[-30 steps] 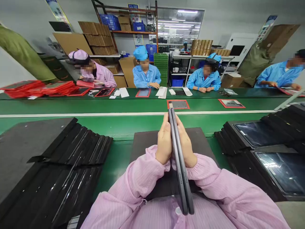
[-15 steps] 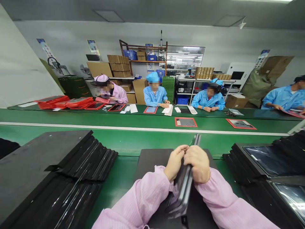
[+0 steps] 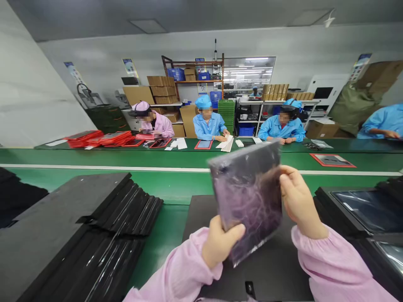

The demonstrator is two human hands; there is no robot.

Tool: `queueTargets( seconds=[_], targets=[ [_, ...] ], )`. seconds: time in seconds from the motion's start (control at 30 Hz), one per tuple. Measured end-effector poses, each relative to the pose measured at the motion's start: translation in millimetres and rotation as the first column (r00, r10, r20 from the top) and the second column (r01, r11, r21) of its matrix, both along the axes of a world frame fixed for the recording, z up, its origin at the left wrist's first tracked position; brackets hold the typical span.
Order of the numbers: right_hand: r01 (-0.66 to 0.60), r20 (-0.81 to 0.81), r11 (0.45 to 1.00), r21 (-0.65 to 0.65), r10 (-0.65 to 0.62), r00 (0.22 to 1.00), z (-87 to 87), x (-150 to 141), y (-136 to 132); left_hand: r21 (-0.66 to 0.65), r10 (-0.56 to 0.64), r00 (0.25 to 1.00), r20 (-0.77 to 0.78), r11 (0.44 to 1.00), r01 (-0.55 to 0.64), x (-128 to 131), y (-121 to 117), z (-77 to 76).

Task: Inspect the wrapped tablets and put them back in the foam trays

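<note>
A dark, glossy tablet (image 3: 252,197) in clear crinkled plastic is held up in front of me, tilted, with its broad face toward me. My left hand (image 3: 220,241) grips its lower left edge, thumb across the face. At the right edge, my right hand (image 3: 297,199) pinches it between thumb and fingers. Below lies a flat black mat (image 3: 198,222) on the green bench. A small dark piece (image 3: 249,288) sits on the mat near its front edge.
To my left stands a stack of black padded sheets (image 3: 63,201) with glossy black sleeves (image 3: 122,218). On the right are stacked dark panels (image 3: 368,209). Across the green conveyor (image 3: 94,157), several co-workers sit behind red-framed trays (image 3: 333,160) and a red pile (image 3: 83,138).
The tablet has turned from edge-on to face me and risen. My hands, close together before, are now apart on opposite edges. The view has shifted slightly left.
</note>
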State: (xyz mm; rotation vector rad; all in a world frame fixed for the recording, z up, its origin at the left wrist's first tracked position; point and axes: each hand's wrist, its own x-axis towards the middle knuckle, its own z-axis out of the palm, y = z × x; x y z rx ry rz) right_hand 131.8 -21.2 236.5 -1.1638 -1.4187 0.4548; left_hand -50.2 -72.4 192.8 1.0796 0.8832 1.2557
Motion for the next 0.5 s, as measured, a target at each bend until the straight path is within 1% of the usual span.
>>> queueTargets(
  seconds=[0.03, 0.1, 0.13, 0.17, 0.2, 0.23, 0.3, 0.33, 0.37, 0.4, 0.43, 0.47, 0.5],
  targets=[
    [-0.002, 0.068, 0.999, -0.04, 0.005, 0.998, 2.1, 0, -8, -0.123, 0.033, 0.993, 0.109, 0.992, -0.019, -6, -4, -0.4],
    [-0.038, 0.273, 0.985, -0.169, 0.084, 0.958, 4.4, 3, -18, -0.318, 0.116, 0.95, 0.29, 0.948, -0.019, -17, -12, -2.9],
    [-0.054, 0.369, 0.971, -0.232, 0.139, 0.919, 3.8, 5, -20, -0.391, 0.168, 0.927, 0.337, 0.92, -0.024, -21, -15, -5.2],
    [-0.062, 0.446, 0.959, -0.275, 0.184, 0.876, 2.0, 6, -20, -0.451, 0.214, 0.911, 0.351, 0.892, -0.036, -23, -19, -8.1],
    [-0.06, 0.514, 0.955, -0.289, 0.207, 0.832, -1.1, 6, -20, -0.501, 0.259, 0.902, 0.344, 0.864, -0.057, -25, -22, -11.3],
    [-0.042, 0.584, 0.963, -0.268, 0.197, 0.788, -5.0, 3, -19, -0.543, 0.299, 0.898, 0.324, 0.836, -0.082, -25, -24, -14.7],
    [0.021, 0.718, 0.991, -0.132, 0.081, 0.692, -13.9, -8, -21, -0.604, 0.349, 0.895, 0.277, 0.788, -0.121, -25, -27, -20.7],
    [0.044, 0.765, 0.998, -0.047, 0.008, 0.644, -18.5, -18, -26, -0.614, 0.36, 0.895, 0.265, 0.779, -0.131, -25, -28, -23.1],
    [0.023, 0.791, 1.0, 0.013, -0.024, 0.612, -22.9, -30, -32, -0.608, 0.364, 0.893, 0.263, 0.781, -0.139, -25, -28, -25.1],
    [-0.042, 0.801, 0.998, 0.038, -0.005, 0.598, -27.5, -44, -40, -0.59, 0.354, 0.897, 0.265, 0.795, -0.139, -25, -28, -26.7],
    [-0.12, 0.805, 0.992, 0.029, 0.048, 0.591, -32.4, -59, -49, -0.563, 0.323, 0.907, 0.27, 0.817, -0.123, -26, -29, -28.1],
    [-0.303, 0.774, 0.952, -0.036, 0.218, 0.595, -37.9, -74, -60, -0.534, 0.283, 0.919, 0.274, 0.839, -0.099, -26, -29, -29.5],
    [-0.429, 0.739, 0.899, -0.084, 0.345, 0.579, -44.0, -88, -69, -0.511, 0.25, 0.929, 0.274, 0.856, -0.08, -27, -31, -31.1]
  ],
)
